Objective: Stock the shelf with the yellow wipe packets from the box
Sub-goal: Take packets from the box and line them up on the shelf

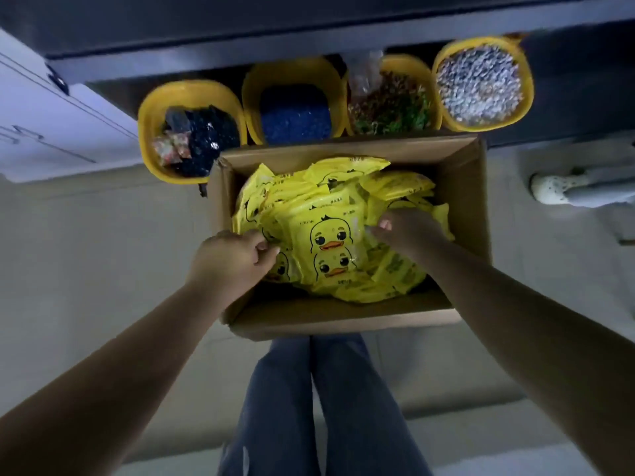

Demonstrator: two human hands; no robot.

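An open cardboard box (460, 187) stands on the floor before my legs, filled with several yellow wipe packets (330, 235) printed with a duck face. My left hand (230, 259) reaches into the box's left side, its fingers curled round the edge of the packets. My right hand (409, 231) is in the right side, thumb and fingers pinching the packets there. The duck-faced packets in the middle lie between both hands. A dark shelf edge (240, 49) runs across the top.
Several yellow tubs sit under the shelf behind the box: dark sweets (192, 132), blue bits (295, 115), brown and green bits (391, 104), pale pebbly bits (481, 84). A person's shoe (556, 187) is at right. White cabinet at left.
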